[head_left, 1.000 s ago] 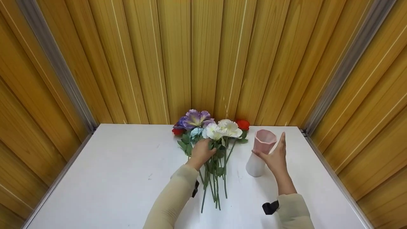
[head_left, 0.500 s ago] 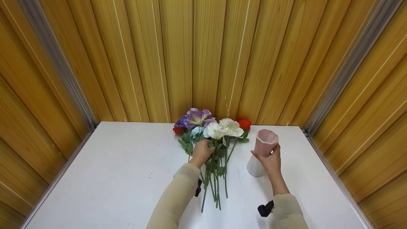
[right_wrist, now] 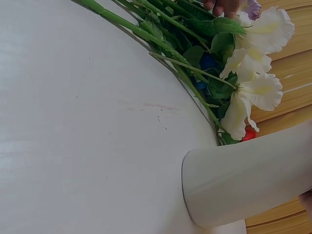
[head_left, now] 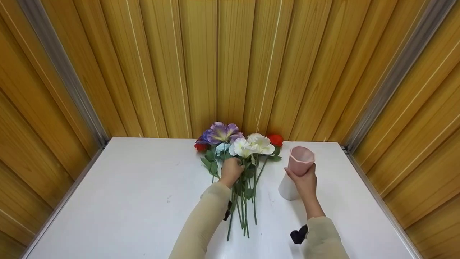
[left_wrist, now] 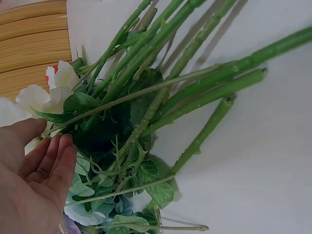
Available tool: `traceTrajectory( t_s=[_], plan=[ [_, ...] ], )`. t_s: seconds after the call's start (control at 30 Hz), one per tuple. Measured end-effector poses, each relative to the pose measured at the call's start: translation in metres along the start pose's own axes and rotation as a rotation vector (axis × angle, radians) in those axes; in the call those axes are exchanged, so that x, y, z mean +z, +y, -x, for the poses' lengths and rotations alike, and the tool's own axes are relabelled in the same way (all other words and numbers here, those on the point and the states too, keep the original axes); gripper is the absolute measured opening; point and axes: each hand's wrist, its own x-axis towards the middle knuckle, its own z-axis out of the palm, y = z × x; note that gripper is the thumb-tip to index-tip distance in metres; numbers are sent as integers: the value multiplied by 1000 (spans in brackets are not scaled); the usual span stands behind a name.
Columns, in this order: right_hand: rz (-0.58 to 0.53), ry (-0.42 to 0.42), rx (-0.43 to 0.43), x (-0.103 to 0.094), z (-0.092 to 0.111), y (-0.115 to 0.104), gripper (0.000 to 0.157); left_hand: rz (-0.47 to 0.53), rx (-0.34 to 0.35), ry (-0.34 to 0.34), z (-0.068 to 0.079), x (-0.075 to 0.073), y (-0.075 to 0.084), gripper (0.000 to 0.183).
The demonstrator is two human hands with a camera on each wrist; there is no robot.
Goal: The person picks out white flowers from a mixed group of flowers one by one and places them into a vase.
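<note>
A bunch of artificial flowers lies on the white table (head_left: 136, 201), blooms toward the back wall and green stems (head_left: 245, 212) toward me. Among the blooms are a white flower (head_left: 241, 148), a purple flower (head_left: 221, 133), a light blue flower (head_left: 222, 148) and red ones (head_left: 275, 140). My left hand (head_left: 231, 172) reaches in just below the white bloom. In the left wrist view its thumb and fingertips pinch a thin stem (left_wrist: 122, 99) there. To the right, my right hand (head_left: 305, 182) grips the pink upper part of an upright pink-and-white vase (head_left: 288, 189), thumb at its left side.
Wood-patterned panels (head_left: 233, 64) rise behind the table and along both sides. Grey metal posts (head_left: 68, 68) stand in the corners. The vase stands close to the right of the flower heads, near the table's back right corner.
My right hand, spread beside the vase a second ago, has come round its pink upper part. My left hand has shifted slightly right at the stems. Flowers and vase have hardly moved.
</note>
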Motion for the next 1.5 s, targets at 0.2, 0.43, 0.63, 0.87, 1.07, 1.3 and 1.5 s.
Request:
traceTrajectory(
  t_s=[0.2, 0.43, 0.63, 0.87, 1.07, 1.3, 1.5],
  plan=[
    [65, -27, 13, -1, -3, -1, 91, 37, -15, 3, -3, 0, 2, 16],
    [93, -46, 39, -3, -4, 1, 95, 135, -18, -2, -5, 3, 0, 44],
    [127, -84, 62, -5, -3, -2, 97, 176, -88, -13, -4, -1, 0, 19],
    [145, -83, 62, -7, -5, -1, 97, 168, -58, -17, -2, -12, 7, 24],
    [147, -70, 44, -8, -7, -1, 95, 215, -35, -33, -1, -27, 17, 26],
    [162, -103, 62, -9, -8, -3, 99, 201, 15, -1, -5, -41, 22, 25],
    [166, -123, 70, -9, -8, -5, 102, 234, 26, 13, -6, -50, 25, 22]
  ],
)
